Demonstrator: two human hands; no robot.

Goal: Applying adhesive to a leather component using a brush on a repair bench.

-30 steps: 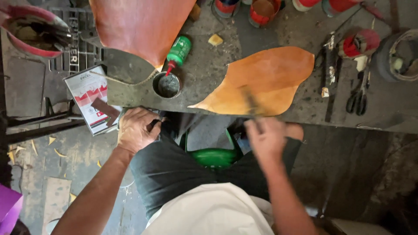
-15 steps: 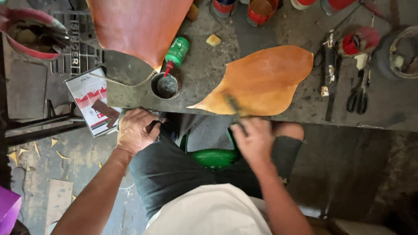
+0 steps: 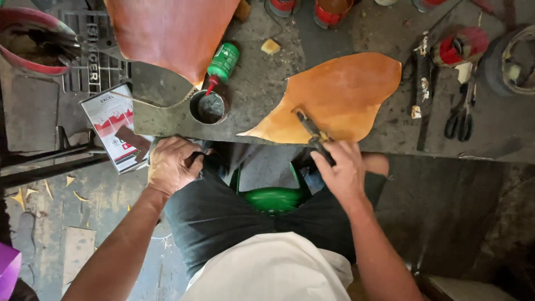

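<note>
Tan leather piece (image 3: 340, 95), flat and leaf-shaped, lay on the grey workbench (image 3: 267, 83) in the upper centre of the frame, its lower edge just above your right hand (image 3: 343, 170). That hand was closed around the handle of a dark brush-like tool (image 3: 312, 129), whose tip rested on the lower middle of the leather. Your left hand (image 3: 171, 164) sat well apart from the leather, at the bench's lower edge left of centre, curled shut against the dark cloth over your lap; you could not tell from the view whether it gripped anything else.

Half a second before, your right hand had been lower and further left, off the leather's edge, with the tool barely over the hide; now it had moved right and the tool reached onto the surface. Your left hand had kept its place.

Both forearms rose from the bottom of the frame, the right wrist angled up toward the bench, the left knuckles turned upward. A small round tin of dark glue (image 3: 208, 107) stood just above your left hand, with a green bottle (image 3: 223, 62) tipped toward it.
</note>
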